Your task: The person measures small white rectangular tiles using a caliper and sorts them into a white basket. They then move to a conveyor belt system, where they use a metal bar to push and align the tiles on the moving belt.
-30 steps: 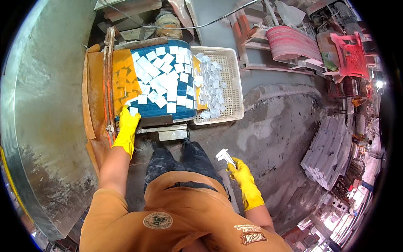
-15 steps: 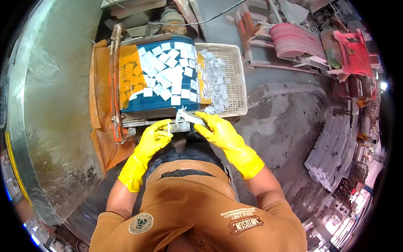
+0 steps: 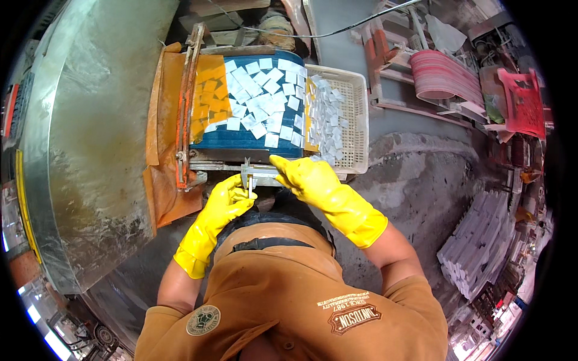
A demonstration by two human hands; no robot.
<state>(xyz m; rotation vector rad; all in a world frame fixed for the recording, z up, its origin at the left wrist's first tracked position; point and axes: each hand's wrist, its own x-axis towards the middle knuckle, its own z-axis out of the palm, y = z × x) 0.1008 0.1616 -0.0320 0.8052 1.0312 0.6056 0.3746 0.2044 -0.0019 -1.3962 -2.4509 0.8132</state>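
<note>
In a yellow rubber glove, my right hand (image 3: 307, 180) is closed round a metal caliper (image 3: 262, 171), its jaws pointing left. My left hand (image 3: 227, 198), gloved the same way, pinches a small white tile (image 3: 250, 188) seen edge-on. The caliper jaws are at the tile's upper end, seemingly around it. Just beyond both hands is a blue conveyor belt (image 3: 211, 139) with many small white square tiles (image 3: 260, 103) scattered over it, some overlapping. At the belt's right end, a cream plastic crate (image 3: 359, 120) holds a heap of similar tiles (image 3: 330, 117).
An orange flap (image 3: 208, 90) and a rusty orange bar (image 3: 188, 114) cross the belt's left end. A large metal housing (image 3: 102, 132) stands left. To the right are stacked pale slabs (image 3: 478, 240), a pink ribbed bundle (image 3: 442, 75) and a red plastic stool (image 3: 522, 102). A cable (image 3: 355, 25) hangs across the top.
The caliper has swung level and moved left, bringing its jaws to the tile in my left hand. The whole view has shifted, so the belt and crate appear farther right.
</note>
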